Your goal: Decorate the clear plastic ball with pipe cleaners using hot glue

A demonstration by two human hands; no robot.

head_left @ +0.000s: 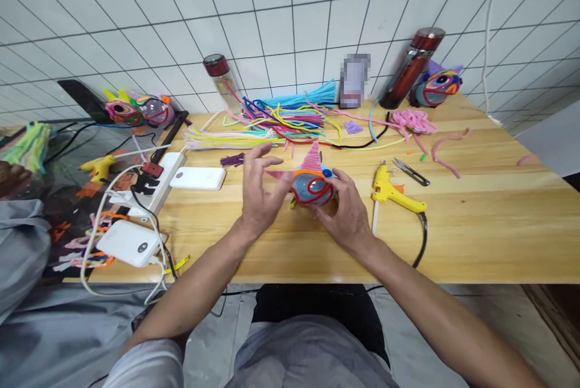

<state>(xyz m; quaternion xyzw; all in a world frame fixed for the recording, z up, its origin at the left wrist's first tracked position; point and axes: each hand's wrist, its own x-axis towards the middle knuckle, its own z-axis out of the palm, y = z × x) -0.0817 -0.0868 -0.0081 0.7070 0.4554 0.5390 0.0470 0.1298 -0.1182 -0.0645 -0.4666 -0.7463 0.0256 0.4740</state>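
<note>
Between my hands is a round craft ornament (312, 187), a clear ball wrapped in blue, red and orange pipe cleaners. A pink pointed piece (312, 157) rises from its top, and another pink point (277, 174) sticks out on its left. My right hand (347, 210) grips the ball's right side, thumb below and fingers above. At the left side my left hand (263, 191) has its thumb against the ornament near the pink point, while its other fingers are raised and spread. The ball's underside is hidden.
A yellow glue gun (394, 191) and thread snips (411, 171) lie to the right. Pipe cleaners (281, 122) are heaped behind, near two bottles. Power banks (198, 178), a power strip (165, 176) and cables fill the left. A co-worker's sleeve (22, 237) shows at far left.
</note>
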